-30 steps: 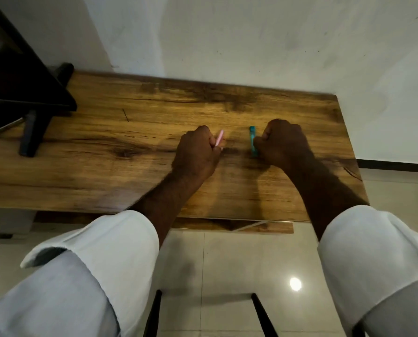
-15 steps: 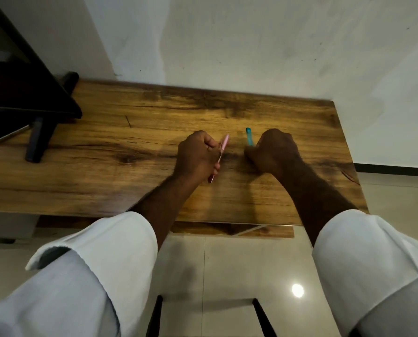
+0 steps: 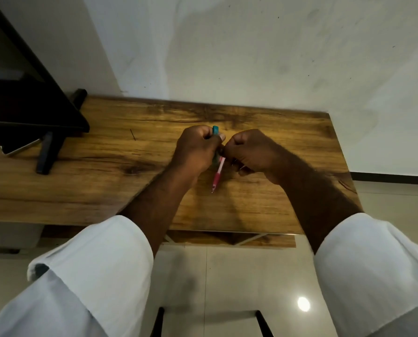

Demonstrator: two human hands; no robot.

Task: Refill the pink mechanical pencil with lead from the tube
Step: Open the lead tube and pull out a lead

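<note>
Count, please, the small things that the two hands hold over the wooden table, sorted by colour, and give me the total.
Pink: 1, the slim pink plastic mechanical pencil, tip pointing down towards the person.
Teal: 1, the small teal plastic lead tube, gripped in the left hand.
Total: 2. The right hand meets the pencil's top end; what its fingers hold is hidden.

Left hand (image 3: 194, 152) fisted in a closed grip, right hand (image 3: 249, 152) fisted, knuckles nearly touching, forearms converging

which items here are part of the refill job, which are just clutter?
In the job:
pink mechanical pencil
teal lead tube
left hand
right hand

Lying about:
black stand at the table's left end
device under it
</note>
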